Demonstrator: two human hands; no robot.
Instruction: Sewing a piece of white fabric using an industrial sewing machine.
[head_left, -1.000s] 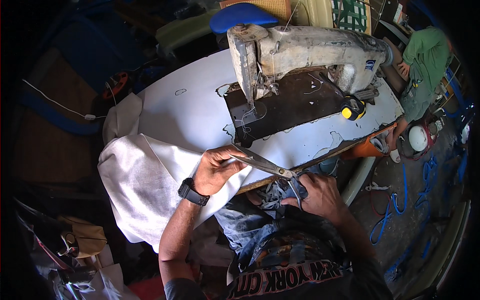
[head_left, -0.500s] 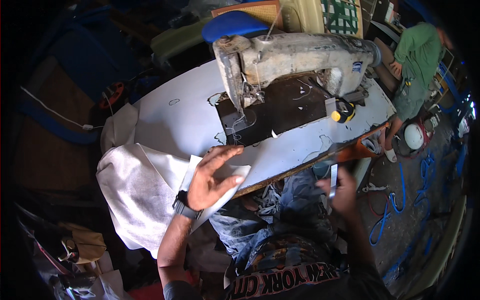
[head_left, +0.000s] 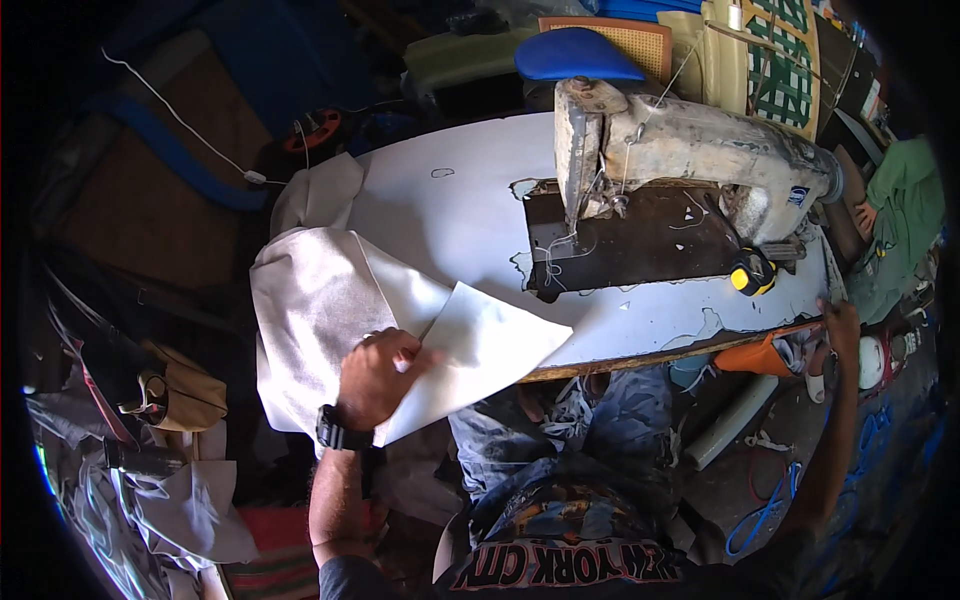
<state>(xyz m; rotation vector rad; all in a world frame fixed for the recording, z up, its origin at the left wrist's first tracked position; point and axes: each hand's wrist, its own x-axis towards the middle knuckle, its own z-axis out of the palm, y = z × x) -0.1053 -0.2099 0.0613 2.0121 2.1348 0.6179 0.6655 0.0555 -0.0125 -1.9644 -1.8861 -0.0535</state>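
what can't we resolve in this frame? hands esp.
- Right hand, head view: at the table's far right edge, small and bent by the fisheye; cannot tell what it grips.
- Left hand: fingertips hidden under the white fabric piece.
- Sewing machine needle area: too small and dark.

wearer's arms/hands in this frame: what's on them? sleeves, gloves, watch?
Both hands bare, no gloves. Left hand has a black wristwatch with a chunky band; forearm uncovered, dark short sleeve near the shoulder. Right hand and its arm are bare, no watch or band visible.
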